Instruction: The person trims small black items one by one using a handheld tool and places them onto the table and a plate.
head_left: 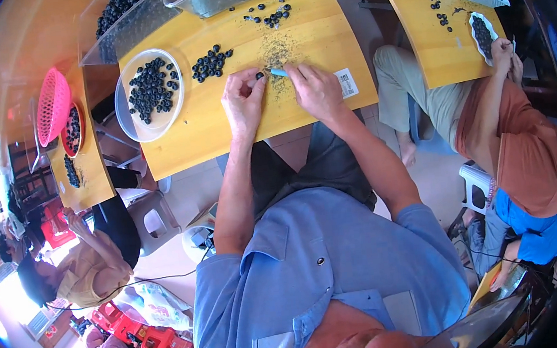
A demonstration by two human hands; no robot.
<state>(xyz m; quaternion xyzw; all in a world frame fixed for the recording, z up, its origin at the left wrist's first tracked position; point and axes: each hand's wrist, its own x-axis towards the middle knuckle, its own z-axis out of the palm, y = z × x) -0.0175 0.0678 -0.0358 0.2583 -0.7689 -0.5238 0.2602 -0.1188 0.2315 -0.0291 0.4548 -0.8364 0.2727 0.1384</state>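
Over the yellow wooden table (221,132), my left hand (243,102) is closed, pinching a small dark round bead-like piece (260,76) between thumb and fingertips. Facing it, my right hand (318,91) grips a slim tool with a light-blue handle (279,72), which points at the piece. The tool's tip is too small to make out. Dark crumbs (277,52) lie scattered beneath and beyond both hands. A loose pile of dark pieces (212,62) sits left of them, and another small group (273,19) lies farther off.
A round clear tub (124,115) of dark pieces stands at the table's left edge. Clear bins (235,0) line the far side. A white label (347,83) lies by my right hand. People work at neighbouring tables, right (436,65) and left (94,171).
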